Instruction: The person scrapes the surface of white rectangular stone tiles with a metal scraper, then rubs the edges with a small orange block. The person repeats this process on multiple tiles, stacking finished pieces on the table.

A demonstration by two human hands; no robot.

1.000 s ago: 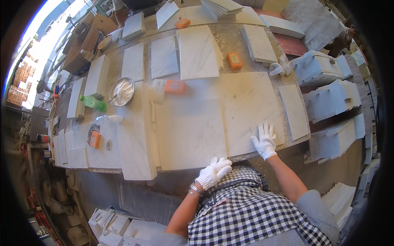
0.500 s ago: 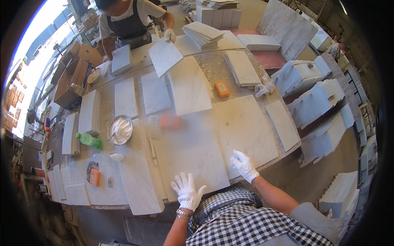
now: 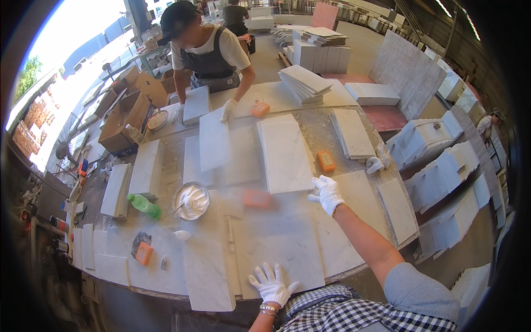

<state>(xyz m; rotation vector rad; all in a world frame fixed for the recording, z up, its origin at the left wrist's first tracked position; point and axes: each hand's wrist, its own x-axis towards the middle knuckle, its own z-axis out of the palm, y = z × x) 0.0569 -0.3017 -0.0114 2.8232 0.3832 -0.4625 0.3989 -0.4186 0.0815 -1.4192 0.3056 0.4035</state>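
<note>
Since half a second ago: right hand (image 3: 327,193) lifted off the near slab and stretched forward to the far corner; left hand (image 3: 271,283) slid back to the near edge; view tipped up, bringing in a co-worker (image 3: 207,52) across the table.

Largest first. Work table (image 3: 310,102): crowded with pale stone tiles on every side of both gloved hands. Marble slab (image 3: 276,246): flat, under the left palm, ahead of those fingertips and running up toward the right hand; long axis pointing away from the body, near short edge at the table's lip. Second slab (image 3: 285,152): just beyond the right fingertips, same heading. Orange block (image 3: 258,199): blurred, left of the right fingers, between the two slabs.

Left fingers spread wide, pressed flat on stone, gripping nothing. Right fingers loosely curled together, resting on or just over the corner; contact not clear.

Likely risk: slab overhanging the lip could tip or slide off if pulled nearer with only flat palms on it. Glove slipping on dusty stone; corner chipping against the neighbouring slab.
</note>
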